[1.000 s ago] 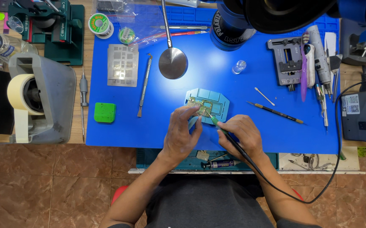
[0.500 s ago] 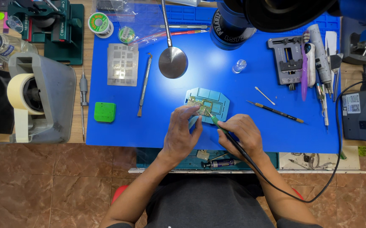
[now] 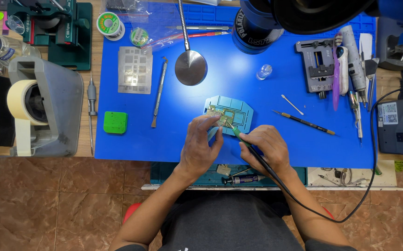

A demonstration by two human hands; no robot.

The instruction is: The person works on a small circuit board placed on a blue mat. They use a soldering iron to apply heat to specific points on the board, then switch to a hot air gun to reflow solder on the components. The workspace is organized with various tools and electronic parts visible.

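A small circuit board [image 3: 221,115] lies on a teal holder plate [image 3: 238,108] in the middle of the blue work mat [image 3: 164,139]. My left hand [image 3: 200,148] rests on the mat just below the board, fingertips touching its near edge and pinning it. My right hand [image 3: 263,148] grips a corded soldering iron [image 3: 239,135] with a green collar like a pen. Its tip touches the board's right side. The black cable [image 3: 331,214] trails off to the right toward a grey station [image 3: 399,128].
On the mat lie a metal stencil [image 3: 135,69], a spudger [image 3: 159,93], a green pad [image 3: 115,122], a round mirror-like disc on a stalk [image 3: 191,67], a grey board clamp [image 3: 318,65], a cotton swab, a thin brush and several hand tools at right. A tape dispenser [image 3: 39,111] stands left.
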